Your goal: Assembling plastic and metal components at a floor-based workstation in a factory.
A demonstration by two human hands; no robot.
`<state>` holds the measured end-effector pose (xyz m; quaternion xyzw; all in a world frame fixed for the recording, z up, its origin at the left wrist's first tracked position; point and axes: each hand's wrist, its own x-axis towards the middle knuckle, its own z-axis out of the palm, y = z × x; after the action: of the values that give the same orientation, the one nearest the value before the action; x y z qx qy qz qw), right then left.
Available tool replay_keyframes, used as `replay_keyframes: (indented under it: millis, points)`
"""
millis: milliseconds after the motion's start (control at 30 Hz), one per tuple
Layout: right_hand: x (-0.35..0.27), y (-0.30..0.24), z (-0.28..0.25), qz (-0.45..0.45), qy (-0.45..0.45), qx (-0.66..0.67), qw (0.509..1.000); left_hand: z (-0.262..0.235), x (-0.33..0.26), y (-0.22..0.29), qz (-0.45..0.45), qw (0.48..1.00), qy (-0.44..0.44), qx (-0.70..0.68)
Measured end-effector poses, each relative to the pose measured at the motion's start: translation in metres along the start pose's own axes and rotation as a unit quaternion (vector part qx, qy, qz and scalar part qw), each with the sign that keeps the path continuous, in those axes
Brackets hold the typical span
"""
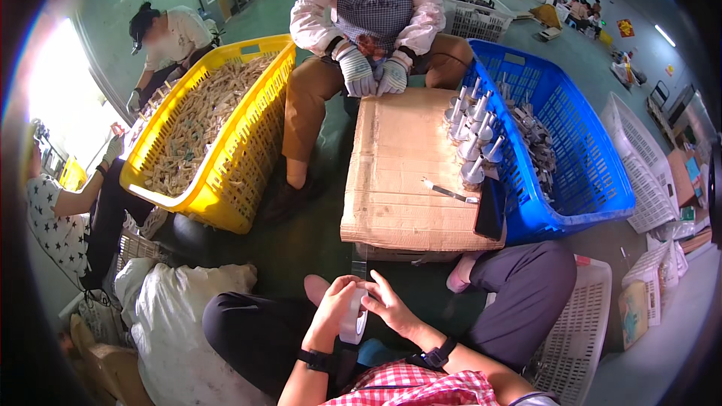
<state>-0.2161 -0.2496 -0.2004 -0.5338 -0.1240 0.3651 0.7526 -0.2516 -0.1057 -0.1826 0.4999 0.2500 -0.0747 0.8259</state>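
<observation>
Low in front of me, between my knees, I have a roll of whitish tape (350, 322). My left hand (335, 304) is closed around its left side. From the right, my right hand (392, 309) meets the roll, with its thumb and fingers at the upper edge. What the fingertips pinch there is too small to make out. Beyond my hands stands a cardboard box (402, 173) used as a work surface. Several metal parts with upright stems (472, 143) are grouped along its right side. A slim blade-like tool (453, 193) and a dark phone (489, 209) lie near them.
A blue crate (594, 180) with metal parts adjoins the box; a yellow crate (226, 188) full of small tan pieces stands left. Opposite sits a co-worker with gloved hands (374, 75) together at the box's far edge. A white sack (188, 323) lies left of my knee.
</observation>
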Motion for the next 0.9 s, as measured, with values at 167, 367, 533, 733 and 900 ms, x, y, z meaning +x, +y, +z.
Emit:
replay_keyframes:
  millis: [167,367,533,733,900]
  points:
    - [0.025,0.011,-0.01,0.051,0.147,-0.039,0.987,-0.007,0.0,-0.004,-0.043,0.998,0.038,0.027]
    - [0.037,0.029,-0.012,-0.001,0.146,-0.115,0.983,-0.001,0.004,-0.003,-0.025,0.99,0.071,0.123]
    - [0.039,0.039,-0.011,0.043,0.161,-0.127,0.978,-0.005,0.01,-0.005,-0.049,0.983,0.08,0.158]
    - [0.042,0.05,-0.017,0.043,0.168,-0.137,0.975,0.0,0.013,-0.007,-0.039,0.985,0.079,0.146]
    - [0.045,0.044,-0.015,0.023,0.169,-0.132,0.976,0.006,0.012,0.0,-0.038,0.985,0.097,0.136]
